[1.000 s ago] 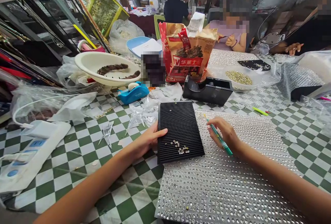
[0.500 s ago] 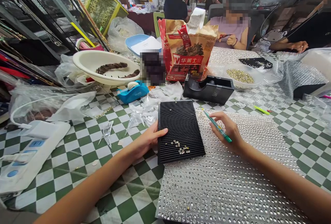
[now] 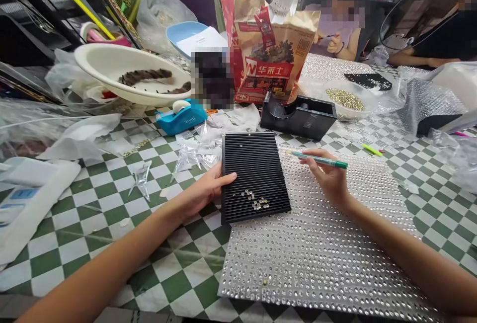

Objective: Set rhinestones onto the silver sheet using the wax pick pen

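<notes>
Head view: the left hand (image 3: 203,191) lies open against the edge of a black ridged tray (image 3: 257,164), likely light and stiff, best held there. Loose rhinestones (image 3: 253,200) could slide on it. The right hand (image 3: 330,176) pinches what seems a green picker pen (image 3: 320,161) above a rhinestone sheet (image 3: 316,258).

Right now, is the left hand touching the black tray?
Touching: the head view shows the left hand with its fingers lying across the left edge of the black tray.

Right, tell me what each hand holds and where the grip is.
The right hand pinches a green pen around its middle between thumb and fingers. The left hand steadies a black ridged tray at its left edge.
</notes>
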The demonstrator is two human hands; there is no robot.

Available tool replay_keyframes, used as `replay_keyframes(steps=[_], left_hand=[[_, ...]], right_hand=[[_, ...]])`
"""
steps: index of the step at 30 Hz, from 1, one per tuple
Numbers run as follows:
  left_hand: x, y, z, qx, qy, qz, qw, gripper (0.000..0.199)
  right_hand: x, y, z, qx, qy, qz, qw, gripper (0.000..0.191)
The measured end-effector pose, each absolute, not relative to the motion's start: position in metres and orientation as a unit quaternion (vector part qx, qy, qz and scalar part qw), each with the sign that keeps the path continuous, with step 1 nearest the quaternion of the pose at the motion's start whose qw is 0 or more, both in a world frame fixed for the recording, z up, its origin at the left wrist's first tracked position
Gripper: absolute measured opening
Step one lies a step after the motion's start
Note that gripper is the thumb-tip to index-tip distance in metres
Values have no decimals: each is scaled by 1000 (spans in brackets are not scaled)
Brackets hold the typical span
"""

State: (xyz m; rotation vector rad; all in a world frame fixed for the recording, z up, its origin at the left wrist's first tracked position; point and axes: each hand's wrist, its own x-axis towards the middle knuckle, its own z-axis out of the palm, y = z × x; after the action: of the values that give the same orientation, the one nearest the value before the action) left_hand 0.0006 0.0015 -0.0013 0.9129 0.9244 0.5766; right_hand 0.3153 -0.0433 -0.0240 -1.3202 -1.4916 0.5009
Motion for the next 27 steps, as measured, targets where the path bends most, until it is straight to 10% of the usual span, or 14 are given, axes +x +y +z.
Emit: replay_keyframes(steps=[27], left_hand=[[2, 2, 0, 406, 422, 267, 765, 72]], right_hand=[[314, -42, -18, -547, -686, 137, 460, 25]])
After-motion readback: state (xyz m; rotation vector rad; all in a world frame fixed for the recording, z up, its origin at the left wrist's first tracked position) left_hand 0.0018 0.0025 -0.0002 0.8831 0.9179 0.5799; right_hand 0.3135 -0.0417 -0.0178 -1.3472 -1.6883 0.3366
